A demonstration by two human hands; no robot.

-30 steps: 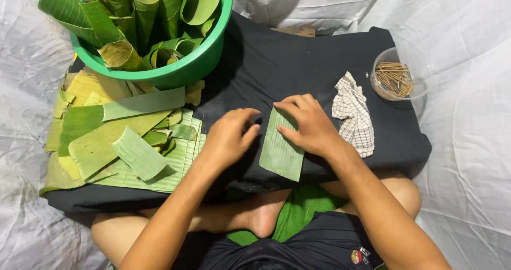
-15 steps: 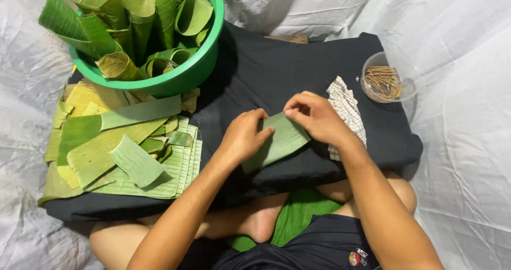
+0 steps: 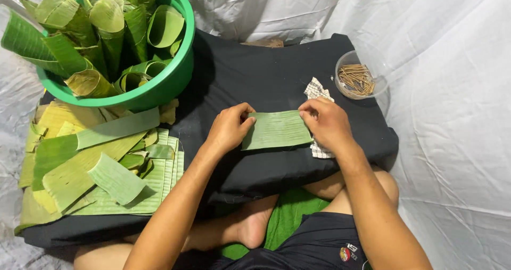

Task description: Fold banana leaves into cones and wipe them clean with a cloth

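Observation:
A rectangular strip of green banana leaf (image 3: 277, 130) lies flat and crosswise on the black cloth (image 3: 266, 73). My left hand (image 3: 229, 127) pinches its left end. My right hand (image 3: 326, 122) grips its right end, over a checked cloth (image 3: 316, 90) that is partly hidden beneath it.
A green basin (image 3: 173, 81) of rolled leaf pieces stands at the back left. A pile of cut leaf strips (image 3: 101, 163) lies at the left. A clear bowl of small wooden sticks (image 3: 355, 79) sits at the back right. White sheeting surrounds the cloth.
The leaf strip has turned from upright to lying crosswise, and both hands have moved apart to its two ends. The view has shifted slightly.

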